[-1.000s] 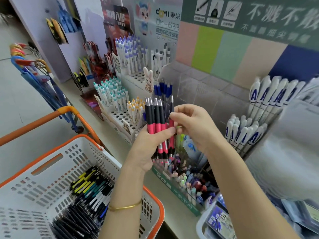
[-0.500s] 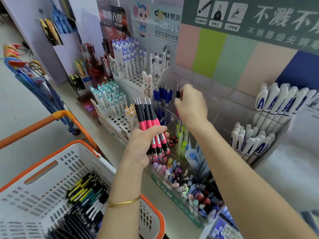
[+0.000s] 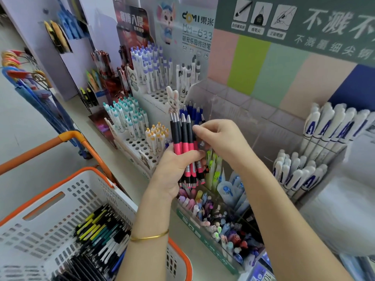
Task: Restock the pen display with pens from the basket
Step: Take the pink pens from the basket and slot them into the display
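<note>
A bunch of pens (image 3: 183,148) is clasped upright in the left hand (image 3: 172,173), fingers wrapped around the lower half, tips pointing up and slightly far. The long axis of the bunch runs near-to-far and almost vertical. The right hand (image 3: 221,138) is set just right of the bunch, its thumb and forefinger pinched narrow at the upper barrel of the rightmost pen, touching it. That hand is judged the nearer one for the coming move: a single pen is apparently to be drawn out upward and to the right, along its own axis, while the rest are kept clamped.

The pens are seen as black-barrelled with a bright pink grip band and silver tips; about five can be counted, though the hidden ones cannot be told.

The clear display (image 3: 239,110) lies directly beyond and to the right of both hands, its far compartments mostly bare, with blue pens (image 3: 190,110) standing at its left end, just behind the bunch. Nearer compartments below the hands are crowded with mixed pens.

The basket (image 3: 60,191) sits at near left, well apart from the hands, with more pens lying flat inside.
</note>
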`<state>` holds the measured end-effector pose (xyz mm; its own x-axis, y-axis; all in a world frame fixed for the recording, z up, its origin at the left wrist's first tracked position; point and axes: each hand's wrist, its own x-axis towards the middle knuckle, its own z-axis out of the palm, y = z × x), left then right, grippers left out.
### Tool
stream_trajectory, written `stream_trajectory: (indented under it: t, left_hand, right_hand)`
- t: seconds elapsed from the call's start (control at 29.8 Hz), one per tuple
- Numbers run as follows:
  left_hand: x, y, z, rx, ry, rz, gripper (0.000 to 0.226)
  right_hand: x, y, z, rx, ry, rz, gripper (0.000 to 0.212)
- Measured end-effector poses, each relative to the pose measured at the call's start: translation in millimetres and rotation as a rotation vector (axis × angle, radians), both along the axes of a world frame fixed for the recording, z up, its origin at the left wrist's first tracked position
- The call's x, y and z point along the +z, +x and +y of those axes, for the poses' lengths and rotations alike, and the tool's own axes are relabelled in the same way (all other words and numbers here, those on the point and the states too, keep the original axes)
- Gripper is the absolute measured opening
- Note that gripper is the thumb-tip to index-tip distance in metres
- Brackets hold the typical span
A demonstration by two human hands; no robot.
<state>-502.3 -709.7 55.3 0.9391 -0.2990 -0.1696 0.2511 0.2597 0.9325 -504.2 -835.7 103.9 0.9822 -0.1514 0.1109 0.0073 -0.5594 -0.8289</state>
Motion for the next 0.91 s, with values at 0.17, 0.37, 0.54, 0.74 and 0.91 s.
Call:
stream_trajectory:
  t: [0.17,0.37,0.54,0.74,0.91]
  left_hand:
    - [1.4,-2.0,-3.4,-0.012,-0.017,-0.006,0.022]
    - [-2.3,2.7,0.9,0.059,0.004,0.059,0.016]
    - [-5.0,5.1,3.8,0.133,0.002,0.094,0.020]
    - [-3.4,3.0,1.3,0.125,0.008,0.082,0.024]
    - [-1.0,1.5,2.5,0.119,0.013,0.069,0.030]
  right_hand:
    - [4.8,-5.5,-7.0,0.061,0.110,0.110,0.003]
    - [16.1,5.9,-12.0,-0.173,0.305,-0.078,0.007]
    - [18.5,17.6,-13.9,-0.360,-0.032,-0.389,0.003]
    - [-11.7,32.5,-4.5,-0.306,-0.595,-0.023,0.006]
    - [-19.5,40.8,-0.9,-0.313,-0.540,0.042,0.013]
